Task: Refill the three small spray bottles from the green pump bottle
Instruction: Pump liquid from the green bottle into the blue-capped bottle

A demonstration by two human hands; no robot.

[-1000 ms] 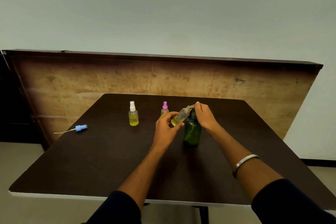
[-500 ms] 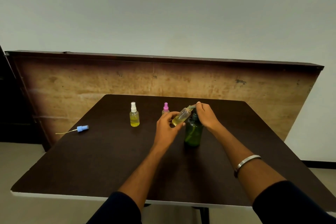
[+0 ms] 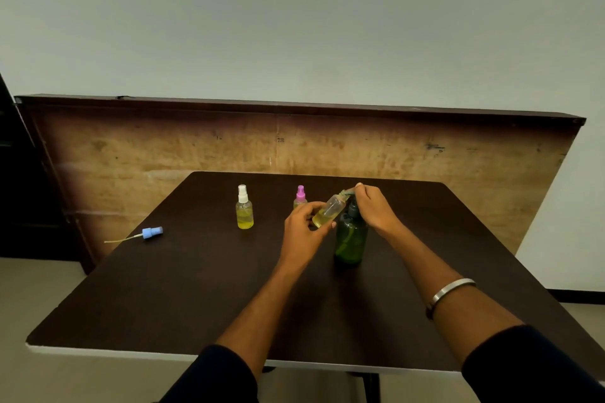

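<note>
Two hands work above the table [image 3: 163,304]: our left hand [image 3: 302,227] grips one tilted uncapped spray bottle [image 3: 329,210] at the pump spout, our right hand [image 3: 373,208] presses one green pump bottle [image 3: 350,239]; two capped bottles [image 3: 244,211] stand behind.

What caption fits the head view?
Left hand tilts uncapped spray bottle at green pump bottle nozzle; right hand presses pump.

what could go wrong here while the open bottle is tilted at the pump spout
1. The left hand holds the uncapped bottle tilted at the green pump bottle spout; if the mouth slips off, liquid may land on the table.
2. The right hand pressing the pump could tip the green bottle.
</note>
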